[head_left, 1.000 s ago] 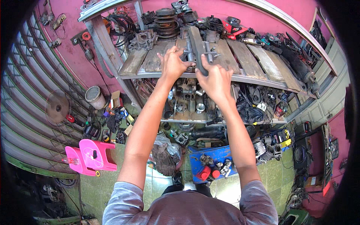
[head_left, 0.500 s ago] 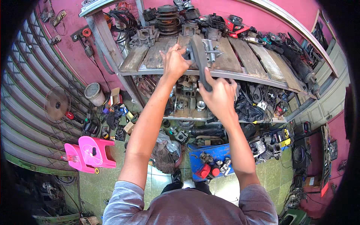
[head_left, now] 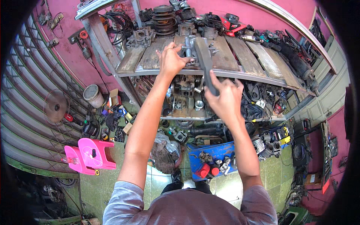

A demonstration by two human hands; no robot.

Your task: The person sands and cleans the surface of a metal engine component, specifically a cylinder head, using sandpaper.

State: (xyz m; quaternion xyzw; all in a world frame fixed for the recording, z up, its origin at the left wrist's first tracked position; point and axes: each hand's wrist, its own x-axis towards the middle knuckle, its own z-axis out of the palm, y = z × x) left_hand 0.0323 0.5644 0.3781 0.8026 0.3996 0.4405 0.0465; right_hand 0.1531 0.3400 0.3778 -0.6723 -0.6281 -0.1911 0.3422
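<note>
Tilted over a silver metal part point(head_left: 188, 43), a long, flat grey bar point(head_left: 203, 56), slanting toward the front edge of a metal-framed shelf point(head_left: 258, 76). Cannot tell whether touching the part beneath. Clamped between thumb and index finger at the bar's near end, other fingers lifted: the right hand point(head_left: 226, 98). At the left side of the metal part, thumb against its near edge: the left hand point(head_left: 172, 63), apart from the right. Cannot tell how firmly gripping. Under the part, worn wooden planks point(head_left: 227, 54). Farther back, near the pink wall point(head_left: 225, 6), a finned metal stack point(head_left: 164, 20) and a red machine part point(head_left: 234, 28). Below the planks, crowded engine parts point(head_left: 185, 90). On the green-tiled floor point(head_left: 277, 176), a blue tray point(head_left: 221, 151) bearing red containers point(head_left: 204, 170). Off to the left, a pink plastic stool point(head_left: 87, 147) and a pale bucket point(head_left: 93, 96).
</note>
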